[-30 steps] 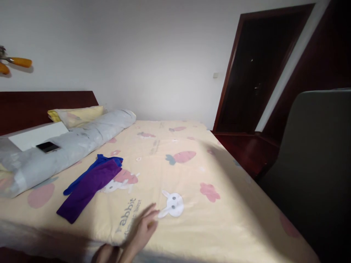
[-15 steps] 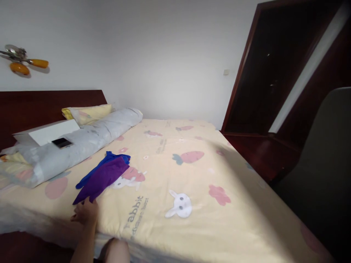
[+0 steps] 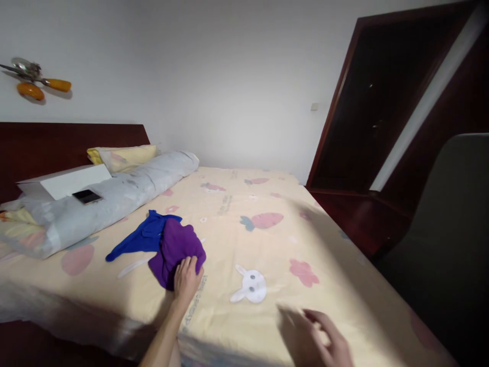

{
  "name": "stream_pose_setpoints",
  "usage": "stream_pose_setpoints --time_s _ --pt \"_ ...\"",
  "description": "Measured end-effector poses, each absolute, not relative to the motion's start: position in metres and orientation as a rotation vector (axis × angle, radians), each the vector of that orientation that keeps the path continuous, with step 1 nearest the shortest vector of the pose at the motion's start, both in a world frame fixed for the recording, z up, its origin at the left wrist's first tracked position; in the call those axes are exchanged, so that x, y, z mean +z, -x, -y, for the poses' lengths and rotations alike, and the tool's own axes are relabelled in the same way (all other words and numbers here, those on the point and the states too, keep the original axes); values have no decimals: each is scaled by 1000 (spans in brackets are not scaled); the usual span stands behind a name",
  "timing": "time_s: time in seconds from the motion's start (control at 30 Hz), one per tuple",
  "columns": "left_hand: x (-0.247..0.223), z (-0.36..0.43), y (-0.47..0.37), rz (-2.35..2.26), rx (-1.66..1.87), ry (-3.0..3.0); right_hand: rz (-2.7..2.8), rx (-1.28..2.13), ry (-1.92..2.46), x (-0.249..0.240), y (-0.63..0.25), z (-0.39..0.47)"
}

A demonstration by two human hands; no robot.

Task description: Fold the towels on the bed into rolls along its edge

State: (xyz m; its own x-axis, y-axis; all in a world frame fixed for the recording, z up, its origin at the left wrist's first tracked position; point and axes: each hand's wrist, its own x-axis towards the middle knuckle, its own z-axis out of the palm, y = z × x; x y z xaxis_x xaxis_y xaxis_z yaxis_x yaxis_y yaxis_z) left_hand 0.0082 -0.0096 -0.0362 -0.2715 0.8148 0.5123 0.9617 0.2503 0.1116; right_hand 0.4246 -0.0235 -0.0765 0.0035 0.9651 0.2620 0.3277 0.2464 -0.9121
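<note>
My left hand [image 3: 187, 278] is closed on the near edge of a purple cloth [image 3: 176, 248], which looks like a small garment and lies bunched on the bed. Partly under it, to the left, a blue cloth [image 3: 147, 232] is spread flat with a long narrow end pointing left. My right hand [image 3: 319, 336] hovers over the front of the bed, smeared by motion, so its fingers are unclear. Nothing can be made out in it. A yellow bedsheet [image 3: 229, 239] printed with rabbits and carrots lies beneath everything.
A long grey-white bolster [image 3: 148, 186] lies along the headboard [image 3: 69, 137], with a phone [image 3: 87, 197] and a white box [image 3: 76, 181] on it. Behind is a yellow pillow [image 3: 130, 158]. A dark chair back [image 3: 451, 219] stands at the right, before a dark door [image 3: 382, 102].
My left hand has moved right, dragging the purple cloth with it. More of the blue cloth is uncovered. My right hand has come into view at the lower right.
</note>
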Motion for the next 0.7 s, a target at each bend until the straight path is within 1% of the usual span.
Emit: stream_pose_setpoints --time_s 0.1,0.17,0.23,0.33,0.4,0.5,0.57,0.63,0.7 --pt "-57 5 -34 2266 -522 1692 1792 1102 1047 -57 -350 10" --pt "-68 6 -34 2282 -544 1758 1892 1190 913 -47 -306 6" --pt "-73 8 -27 2265 -642 1843 1918 1225 824 -43 -269 2" --pt "-68 13 -17 2226 -917 1933 1789 1357 803 -46 -220 -11" --pt "-59 17 -16 2206 -1108 1944 1603 1547 866 -50 -186 -21" --pt "-46 26 -17 2181 -1268 2066 1295 1802 950 -54 -142 -32" --pt "-42 34 -13 2159 -1316 2238 1189 1844 941 -54 -125 -36" --pt "-42 42 -2 2149 -1387 2294 1151 1802 907 -54 -120 -39" --pt "-47 46 15 2260 -1435 2009 1097 1731 888 -56 -129 -42"
